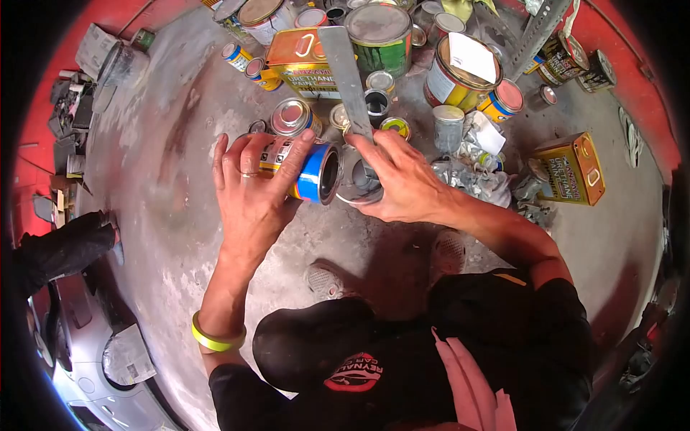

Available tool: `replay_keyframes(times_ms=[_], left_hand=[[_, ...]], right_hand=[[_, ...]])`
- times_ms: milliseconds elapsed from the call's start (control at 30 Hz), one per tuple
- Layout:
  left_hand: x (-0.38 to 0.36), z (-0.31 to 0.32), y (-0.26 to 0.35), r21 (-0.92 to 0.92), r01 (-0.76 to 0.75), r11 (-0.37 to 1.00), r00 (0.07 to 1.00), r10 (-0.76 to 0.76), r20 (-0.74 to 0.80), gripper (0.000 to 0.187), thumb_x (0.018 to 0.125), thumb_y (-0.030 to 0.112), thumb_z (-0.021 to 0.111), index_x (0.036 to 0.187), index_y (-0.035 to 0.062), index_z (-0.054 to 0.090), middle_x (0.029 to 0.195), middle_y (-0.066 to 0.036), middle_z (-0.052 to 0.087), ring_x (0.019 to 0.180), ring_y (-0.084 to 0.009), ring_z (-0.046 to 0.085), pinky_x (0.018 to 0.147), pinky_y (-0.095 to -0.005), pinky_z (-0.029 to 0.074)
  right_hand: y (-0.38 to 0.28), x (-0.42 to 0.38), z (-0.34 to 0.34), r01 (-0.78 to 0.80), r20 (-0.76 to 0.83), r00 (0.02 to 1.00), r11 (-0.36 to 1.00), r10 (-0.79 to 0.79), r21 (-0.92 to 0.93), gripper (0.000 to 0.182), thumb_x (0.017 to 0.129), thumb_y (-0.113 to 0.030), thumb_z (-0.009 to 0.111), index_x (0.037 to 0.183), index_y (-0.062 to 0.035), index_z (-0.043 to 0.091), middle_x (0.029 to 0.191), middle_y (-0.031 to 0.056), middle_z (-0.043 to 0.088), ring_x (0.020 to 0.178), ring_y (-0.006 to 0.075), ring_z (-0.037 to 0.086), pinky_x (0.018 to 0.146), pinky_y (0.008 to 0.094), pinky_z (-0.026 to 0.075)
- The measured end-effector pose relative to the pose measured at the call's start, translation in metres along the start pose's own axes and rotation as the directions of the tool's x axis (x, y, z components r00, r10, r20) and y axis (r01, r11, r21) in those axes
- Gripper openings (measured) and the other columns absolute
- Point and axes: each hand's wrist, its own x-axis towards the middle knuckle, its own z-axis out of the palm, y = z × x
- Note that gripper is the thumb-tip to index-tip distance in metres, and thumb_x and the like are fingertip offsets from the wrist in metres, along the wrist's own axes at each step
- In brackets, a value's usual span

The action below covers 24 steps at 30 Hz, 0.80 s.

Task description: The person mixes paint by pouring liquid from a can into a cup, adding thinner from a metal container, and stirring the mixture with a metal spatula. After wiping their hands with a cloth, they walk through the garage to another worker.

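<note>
My left hand [253, 188] is wrapped round a small paint can [310, 174] with a blue band, tipped on its side with its open mouth facing right. Close by that mouth is a clear cup [353, 188] with grey matter inside, gripped by my right hand [404, 176]. The same hand also pinches a long flat metal strip [343, 79], which stands up and leans away from me. Whether anything flows from the can cannot be made out. Just beyond the hands stand a lidded small can [291, 116] and an open can of dark paint [376, 105].
A yellow thinner tin [302, 61] and a large green can [379, 39] stand ahead. Crumpled plastic [474, 179] and another thinner tin [571, 169] lie to the right. Another person's leg [68, 248] and a silver car [93, 366] are at left.
</note>
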Motion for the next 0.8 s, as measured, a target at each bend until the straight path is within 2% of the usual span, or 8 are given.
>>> replay_keyframes(times_ms=[100, 167, 400, 467, 600, 700, 767, 800], left_hand=[[0.002, 0.003, 0.005, 0.036, -0.032, 0.999, 0.997, 0.034, -0.071, 0.092, 0.054, 0.011, 0.087, 0.138, 0.0335, 0.056, 0.123, -0.006, 0.052, 0.118, -0.0307, 0.05, 0.11, -0.0587, 0.034], [0.004, -0.001, 0.006, 0.065, -0.027, 0.997, 0.997, 0.032, -0.068, 0.084, 0.06, 0.015, 0.083, 0.135, 0.0419, 0.057, 0.117, -0.007, 0.051, 0.114, -0.0296, 0.051, 0.109, -0.0576, 0.036], [0.004, 0.001, 0.005, 0.076, -0.022, 0.997, 0.997, 0.028, -0.078, 0.08, 0.063, 0.015, 0.081, 0.135, 0.0419, 0.057, 0.117, -0.007, 0.051, 0.114, -0.0295, 0.051, 0.109, -0.0569, 0.036], [0.003, 0.003, 0.004, 0.089, -0.034, 0.995, 0.996, 0.041, -0.081, 0.078, 0.065, 0.015, 0.08, 0.135, 0.0413, 0.058, 0.117, -0.007, 0.051, 0.114, -0.0294, 0.051, 0.109, -0.0566, 0.036], [0.004, 0.004, 0.004, 0.081, -0.029, 0.996, 0.996, 0.036, -0.087, 0.076, 0.066, 0.014, 0.08, 0.134, 0.0414, 0.059, 0.117, -0.007, 0.05, 0.114, -0.03, 0.051, 0.109, -0.0565, 0.036], [0.002, 0.007, 0.002, 0.027, 0.009, 1.0, 0.999, -0.007, -0.053, 0.083, 0.063, 0.017, 0.084, 0.138, 0.0371, 0.055, 0.118, -0.008, 0.05, 0.114, -0.031, 0.051, 0.109, -0.057, 0.036], [-0.003, 0.015, -0.002, -0.235, 0.149, 0.96, 0.989, -0.147, 0.029, 0.102, 0.059, 0.019, 0.088, 0.15, 0.0258, 0.042, 0.12, -0.011, 0.057, 0.112, -0.0333, 0.055, 0.111, -0.0551, 0.034], [-0.006, 0.02, -0.003, -0.236, 0.153, 0.96, 0.988, -0.15, 0.031, 0.102, 0.059, 0.019, 0.088, 0.15, 0.0258, 0.042, 0.12, -0.011, 0.057, 0.112, -0.0333, 0.055, 0.111, -0.0551, 0.034]], right_hand=[[0.002, -0.002, -0.002, 0.0, 0.003, 1.0, 1.0, 0.0, -0.011, 0.086, 0.064, -0.027, 0.085, 0.136, 0.0002, 0.046, 0.115, 0.0191, 0.049, 0.108, 0.0368, 0.054, 0.091, 0.0449, 0.047], [0.002, -0.002, 0.0, 0.031, -0.048, 0.998, 0.999, -0.03, 0.019, 0.091, 0.062, -0.022, 0.087, 0.138, -0.0006, 0.043, 0.111, 0.0192, 0.05, 0.104, 0.0377, 0.054, 0.088, 0.0447, 0.048], [0.002, 0.0, 0.001, 0.031, -0.046, 0.999, 0.999, -0.03, 0.015, 0.09, 0.062, -0.024, 0.087, 0.138, 0.0, 0.043, 0.111, 0.0192, 0.05, 0.103, 0.0377, 0.054, 0.088, 0.0446, 0.047], [0.002, 0.0, 0.001, -0.018, -0.003, 1.0, 1.0, 0.018, 0.007, 0.089, 0.062, -0.025, 0.085, 0.137, -0.0009, 0.045, 0.116, 0.019, 0.049, 0.11, 0.0375, 0.054, 0.094, 0.0448, 0.047], [0.003, 0.0, 0.002, -0.026, 0.011, 1.0, 1.0, 0.026, 0.016, 0.088, 0.062, -0.024, 0.085, 0.137, -0.0013, 0.045, 0.117, 0.019, 0.05, 0.111, 0.0375, 0.053, 0.095, 0.0451, 0.046], [0.003, -0.001, 0.004, -0.047, 0.009, 0.999, 0.999, 0.047, 0.017, 0.088, 0.062, -0.024, 0.085, 0.137, -0.0022, 0.044, 0.116, 0.0187, 0.05, 0.111, 0.0375, 0.053, 0.094, 0.0449, 0.046], [0.002, 0.0, 0.003, -0.068, -0.006, 0.998, 0.996, 0.068, 0.058, 0.089, 0.063, -0.025, 0.085, 0.138, -0.0033, 0.043, 0.115, 0.019, 0.05, 0.11, 0.0374, 0.053, 0.094, 0.0442, 0.047], [0.003, -0.001, 0.003, -0.067, -0.002, 0.998, 0.996, 0.068, 0.058, 0.089, 0.063, -0.025, 0.085, 0.138, -0.0033, 0.043, 0.115, 0.019, 0.05, 0.11, 0.0374, 0.053, 0.094, 0.0442, 0.047]])
